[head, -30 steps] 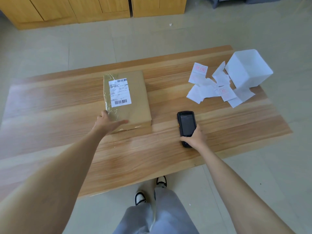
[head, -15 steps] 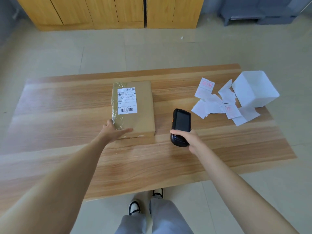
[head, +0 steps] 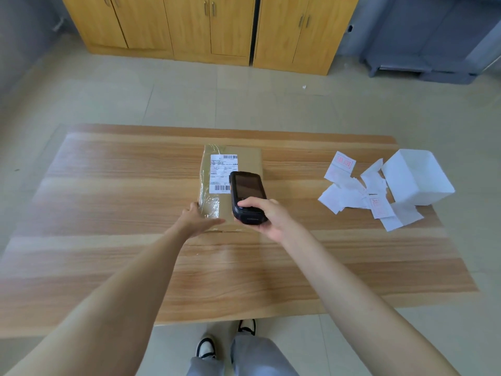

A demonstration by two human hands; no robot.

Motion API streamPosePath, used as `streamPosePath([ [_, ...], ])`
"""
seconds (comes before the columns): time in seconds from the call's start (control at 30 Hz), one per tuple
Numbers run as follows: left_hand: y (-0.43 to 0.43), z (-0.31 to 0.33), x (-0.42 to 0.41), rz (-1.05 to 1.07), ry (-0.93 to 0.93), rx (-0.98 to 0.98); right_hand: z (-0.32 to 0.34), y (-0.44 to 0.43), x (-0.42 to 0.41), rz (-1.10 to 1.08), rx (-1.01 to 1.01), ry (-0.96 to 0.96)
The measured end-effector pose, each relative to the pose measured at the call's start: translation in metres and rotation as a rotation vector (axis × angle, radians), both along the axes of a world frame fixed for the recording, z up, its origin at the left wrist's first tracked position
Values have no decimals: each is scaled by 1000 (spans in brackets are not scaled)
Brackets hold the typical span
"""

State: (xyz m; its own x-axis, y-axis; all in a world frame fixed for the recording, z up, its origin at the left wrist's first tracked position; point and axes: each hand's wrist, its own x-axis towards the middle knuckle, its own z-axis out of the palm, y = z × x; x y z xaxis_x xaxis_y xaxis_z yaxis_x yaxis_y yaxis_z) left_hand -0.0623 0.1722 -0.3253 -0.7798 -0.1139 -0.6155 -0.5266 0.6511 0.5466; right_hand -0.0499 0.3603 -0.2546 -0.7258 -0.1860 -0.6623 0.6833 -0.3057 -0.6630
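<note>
A flat brown cardboard parcel (head: 249, 161) lies in the middle of the wooden table (head: 108, 213), with clear tape along its left side. A white shipping label (head: 221, 172) with barcodes is stuck on its top. My left hand (head: 199, 219) rests on the parcel's near left corner, thumb laid flat along its near edge. My right hand (head: 267, 217) grips the lower end of a black handheld scanner (head: 248, 195), held above the parcel's right half, its dark screen facing up and its far end beside the label.
A white open box (head: 417, 180) stands at the table's right end, with several white paper slips (head: 349, 191) scattered to its left. Wooden cabinets (head: 211, 28) and a grey unit (head: 428, 50) line the far wall. My feet (head: 225, 340) show below the near edge.
My right hand has lifted the scanner off the table and carried it left, over the parcel. My left hand has stayed on the parcel's near corner. The view has tilted upward.
</note>
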Motion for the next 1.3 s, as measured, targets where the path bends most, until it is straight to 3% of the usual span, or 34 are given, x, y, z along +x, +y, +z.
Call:
streamPosePath([
  [0.93,-7,2,8,-100,-6,-38,-11,-31,43,38,99,-67],
  [1.3,-9,-1,6,-101,-11,-37,-31,31,33,-141,387,21],
])
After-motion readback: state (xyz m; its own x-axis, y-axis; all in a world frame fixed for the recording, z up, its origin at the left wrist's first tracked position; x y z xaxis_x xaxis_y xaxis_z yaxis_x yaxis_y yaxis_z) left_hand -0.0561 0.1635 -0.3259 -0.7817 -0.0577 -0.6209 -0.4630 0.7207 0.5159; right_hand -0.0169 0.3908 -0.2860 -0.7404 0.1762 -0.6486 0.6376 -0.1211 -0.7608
